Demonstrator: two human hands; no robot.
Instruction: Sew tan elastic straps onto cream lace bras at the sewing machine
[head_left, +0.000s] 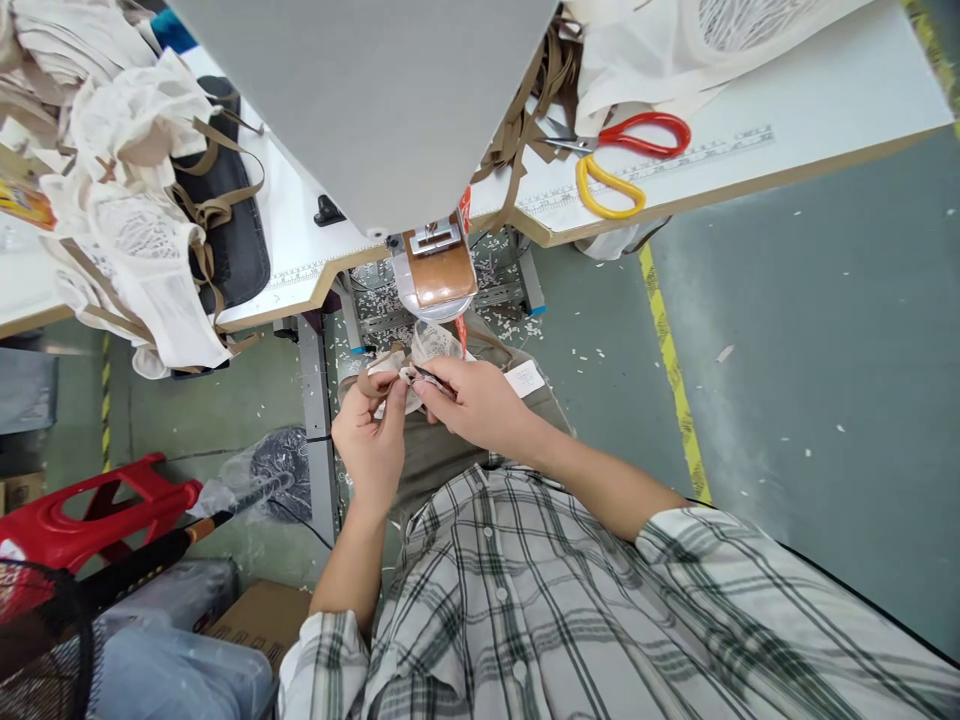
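Note:
My left hand (370, 435) and my right hand (474, 400) meet over my lap, just below the sewing machine head (439, 268). Both are closed on a small white lace garment piece (435, 343) with a tan strap (369, 383). The left fingers pinch the strap end, and the right fingers pinch the lace beside it, with something small and dark, perhaps snips, between them. A white label (523, 378) hangs to the right of my right hand.
A pile of white lace garments with tan straps (131, 210) lies on the table at left. Red-and-yellow-handled scissors (622, 160) and loose tan straps (540, 90) rest on the white table (787, 110) at right. A red stool (90, 505) stands on the floor at left.

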